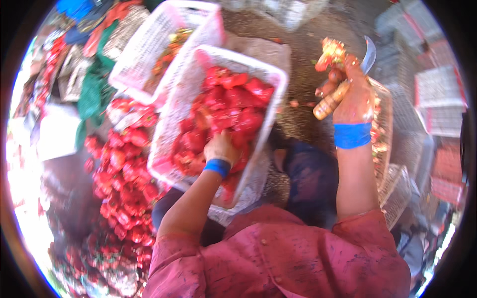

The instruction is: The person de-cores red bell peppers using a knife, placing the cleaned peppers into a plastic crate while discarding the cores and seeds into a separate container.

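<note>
My left hand [220, 148] reaches down among red bell peppers [231, 107] in a white plastic crate [281, 92] in front of me. Its fingertips are hidden between the peppers, so I cannot tell whether it grips one. Raised on the right, my right hand [354, 99] is closed around the light handle of a knife with a hooked blade [368, 55]. A seedy pepper core [331, 52], pale yellow and red, shows at the fingers of that hand. Blue bands circle both wrists.
Behind the crate, a second white crate [130, 74] holds some red and yellow-green scraps. A heap of red peppers [124, 184] lies on the ground to my left. Beside my right forearm stands a crate [385, 134] with pale bits in it. Stacked crates [437, 89] line the right.
</note>
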Motion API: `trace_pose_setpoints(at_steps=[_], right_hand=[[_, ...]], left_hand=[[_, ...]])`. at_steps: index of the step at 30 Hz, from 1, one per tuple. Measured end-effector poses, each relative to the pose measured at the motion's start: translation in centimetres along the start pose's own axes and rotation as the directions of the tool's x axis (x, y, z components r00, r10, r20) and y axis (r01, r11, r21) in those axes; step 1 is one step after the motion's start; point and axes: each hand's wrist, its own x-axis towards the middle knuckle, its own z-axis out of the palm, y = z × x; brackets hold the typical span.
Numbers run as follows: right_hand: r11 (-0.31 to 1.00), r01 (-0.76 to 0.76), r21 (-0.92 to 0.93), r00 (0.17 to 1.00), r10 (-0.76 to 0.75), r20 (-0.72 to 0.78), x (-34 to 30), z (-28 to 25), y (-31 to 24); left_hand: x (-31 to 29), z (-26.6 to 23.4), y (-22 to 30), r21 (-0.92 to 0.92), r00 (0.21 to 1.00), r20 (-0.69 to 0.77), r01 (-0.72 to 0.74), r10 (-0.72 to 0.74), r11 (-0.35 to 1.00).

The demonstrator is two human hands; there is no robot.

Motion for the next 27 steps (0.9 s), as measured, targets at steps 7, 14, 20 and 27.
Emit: trace_pose_setpoints(at_steps=[7, 14, 20, 27], right_hand=[[0.810, 0.146, -0.569, 0.861, -0.387, -0.330, 2.5, -24.5, -2.4], [-0.192, -0.411, -0.891, 0.905, -0.207, -0.373, 1.5, -35.6, 4.0], [0.401, -0.436, -0.806, 0.878, -0.005, -0.478, 7.0, -35.3, 5.2], [0.829, -0.051, -0.556, 0.987, 0.129, 0.101, -1.1, -1.1, 3.9]], left_hand=[[5.6, 8.9, 4.7, 0.252, 0.970, 0.156, 0.142, -0.185, 0.957], [6.1, 4.1, -1.8, -0.262, 0.962, 0.222, -0.100, 0.160, 0.960], [-5.6, -17.4, -11.8, -0.779, 0.771, -0.576, -0.419, -0.271, 0.467], [-20.0, -2.7, -38.6, -0.865, 0.268, -0.453, 0.100, -0.850, 0.492]])
